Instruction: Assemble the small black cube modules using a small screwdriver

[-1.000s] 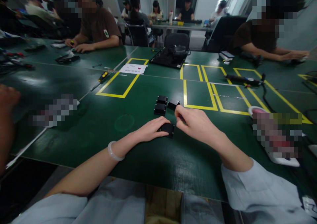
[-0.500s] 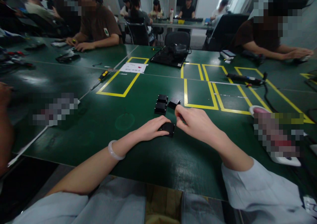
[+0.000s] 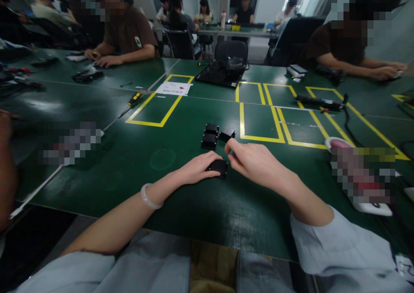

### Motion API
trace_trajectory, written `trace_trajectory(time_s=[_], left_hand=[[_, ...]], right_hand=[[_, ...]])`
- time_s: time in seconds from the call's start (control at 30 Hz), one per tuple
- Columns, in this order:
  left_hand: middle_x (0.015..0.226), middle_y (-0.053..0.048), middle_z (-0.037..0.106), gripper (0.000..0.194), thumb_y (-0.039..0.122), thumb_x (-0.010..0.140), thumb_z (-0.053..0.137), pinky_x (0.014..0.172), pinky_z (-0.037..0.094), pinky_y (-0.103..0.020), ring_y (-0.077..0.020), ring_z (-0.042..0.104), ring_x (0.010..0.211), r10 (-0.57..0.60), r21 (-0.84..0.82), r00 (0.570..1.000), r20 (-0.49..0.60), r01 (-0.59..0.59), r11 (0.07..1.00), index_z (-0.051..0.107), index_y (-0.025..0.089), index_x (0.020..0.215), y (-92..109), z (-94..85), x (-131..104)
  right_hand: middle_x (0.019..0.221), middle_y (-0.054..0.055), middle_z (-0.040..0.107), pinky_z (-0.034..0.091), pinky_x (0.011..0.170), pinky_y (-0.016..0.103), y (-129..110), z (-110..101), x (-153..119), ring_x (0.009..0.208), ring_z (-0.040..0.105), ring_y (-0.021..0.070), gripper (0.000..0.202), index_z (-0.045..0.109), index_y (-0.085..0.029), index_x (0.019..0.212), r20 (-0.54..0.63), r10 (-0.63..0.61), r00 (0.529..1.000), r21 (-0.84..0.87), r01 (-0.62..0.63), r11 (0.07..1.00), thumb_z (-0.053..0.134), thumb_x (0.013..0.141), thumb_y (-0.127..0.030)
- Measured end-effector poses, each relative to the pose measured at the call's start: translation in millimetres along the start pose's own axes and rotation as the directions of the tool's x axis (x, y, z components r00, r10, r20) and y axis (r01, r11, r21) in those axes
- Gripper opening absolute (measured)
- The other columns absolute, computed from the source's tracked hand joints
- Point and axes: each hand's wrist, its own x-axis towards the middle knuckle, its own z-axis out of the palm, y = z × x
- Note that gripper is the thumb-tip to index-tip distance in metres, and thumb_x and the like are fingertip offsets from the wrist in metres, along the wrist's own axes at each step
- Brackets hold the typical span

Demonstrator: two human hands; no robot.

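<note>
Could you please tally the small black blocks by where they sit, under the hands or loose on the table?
Under the left hand: 1 black block
Loose beyond the hands: 3 black blocks
Total: 4

Bare green worktop lies left of the three black blocks, as far as the yellow outline. Just right of the blocks another yellow outline encloses bare surface. Near of the blocks, the left hand on a black block and the right hand stand in the way.
</note>
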Motion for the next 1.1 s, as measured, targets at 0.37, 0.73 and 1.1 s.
trace_trajectory(time_s=[0.37, 0.73, 1.1], left_hand=[[0.122, -0.009, 0.058, 0.038, 0.044, 0.094, 0.055, 0.098, 0.045, -0.039, -0.0260, 0.056, 0.113, 0.000, 0.003, 1.000, -0.008, 0.000, 1.000, 0.050, 0.020, 0.124, -0.5, 0.0, -0.2], [0.122, -0.009, 0.057, 0.039, 0.044, 0.095, 0.055, 0.098, 0.044, -0.039, -0.0260, 0.057, 0.113, -0.004, 0.017, 1.000, -0.011, 0.004, 1.000, 0.049, 0.020, 0.125, -2.0, 1.3, -1.2], [0.121, -0.009, 0.057, 0.039, 0.045, 0.095, 0.053, 0.098, 0.045, -0.039, -0.0268, 0.057, 0.112, -0.006, 0.012, 1.000, -0.010, 0.006, 1.000, 0.049, 0.021, 0.125, -1.0, 1.5, -1.3]], right_hand=[[0.075, 0.003, 0.065, 0.024, 0.057, 0.027, -2.4, -1.5, 0.2, 0.064, 0.058, 0.0164, 0.020, 0.051, -0.018, 0.109, 0.004, -0.027, 1.000, -0.019, 0.027, 0.999, 0.038, 0.095, -0.024], [0.078, 0.003, 0.067, 0.025, 0.059, 0.028, -4.4, -0.3, 2.7, 0.067, 0.060, 0.0177, 0.018, 0.053, -0.018, 0.105, 0.009, -0.014, 1.000, -0.079, 0.015, 0.997, 0.039, 0.097, -0.025], [0.077, 0.004, 0.067, 0.025, 0.058, 0.028, -3.8, 0.3, 3.1, 0.065, 0.059, 0.0171, 0.020, 0.053, -0.018, 0.104, 0.008, -0.016, 1.000, -0.078, 0.017, 0.997, 0.037, 0.098, -0.027]])
